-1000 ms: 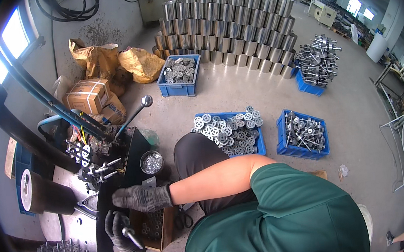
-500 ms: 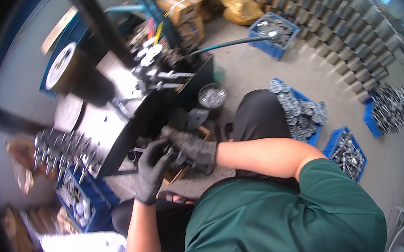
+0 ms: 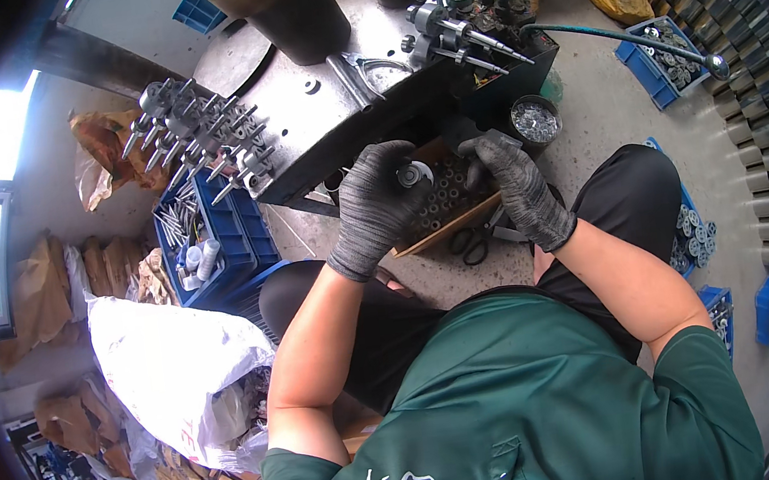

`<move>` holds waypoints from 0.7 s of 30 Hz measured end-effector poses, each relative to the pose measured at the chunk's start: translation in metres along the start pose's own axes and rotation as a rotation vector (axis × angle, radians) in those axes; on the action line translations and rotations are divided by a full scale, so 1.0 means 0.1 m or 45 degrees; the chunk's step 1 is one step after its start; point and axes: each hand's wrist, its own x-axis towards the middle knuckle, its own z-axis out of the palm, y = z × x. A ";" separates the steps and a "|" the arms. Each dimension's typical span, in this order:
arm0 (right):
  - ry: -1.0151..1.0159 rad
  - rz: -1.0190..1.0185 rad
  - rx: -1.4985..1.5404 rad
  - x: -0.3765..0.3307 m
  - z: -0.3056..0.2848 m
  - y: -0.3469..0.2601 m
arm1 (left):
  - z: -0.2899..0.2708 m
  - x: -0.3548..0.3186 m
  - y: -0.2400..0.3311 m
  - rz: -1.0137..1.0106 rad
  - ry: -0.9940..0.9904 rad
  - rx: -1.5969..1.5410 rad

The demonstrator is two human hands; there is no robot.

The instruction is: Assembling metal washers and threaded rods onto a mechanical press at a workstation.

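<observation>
My left hand (image 3: 378,198), in a grey knit glove, is closed around a small round metal part (image 3: 413,175) with a pale face. My right hand (image 3: 513,185), also gloved, reaches into a shallow wooden box (image 3: 423,240) of several small dark ring-shaped parts just below the machine's metal table (image 3: 312,106). Whether the right fingers hold a part, I cannot tell. Both hands are close together above the box, in front of my knees.
Metal shafts lie piled on the table's left corner (image 3: 202,137) above a blue crate (image 3: 214,245). Scissors (image 3: 472,241) lie by the box. A round tin of small parts (image 3: 536,120), a white sack (image 3: 170,359), blue crates and rows of metal cylinders (image 3: 767,102) stand around.
The view has swung left and down toward the machine. My hands have come together over the wooden box, and the left hand now holds a small round part.
</observation>
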 end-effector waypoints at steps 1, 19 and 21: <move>0.011 0.007 -0.003 0.00 0.00 -0.01 | 0.00 0.00 0.04 -0.029 0.000 -0.050; -0.004 -0.023 0.163 -0.01 0.21 -0.05 | 0.17 0.00 0.09 -0.064 -0.085 -0.253; 0.056 -0.022 0.062 -0.05 0.07 -0.12 | 0.12 -0.01 0.05 -0.073 -0.009 -0.226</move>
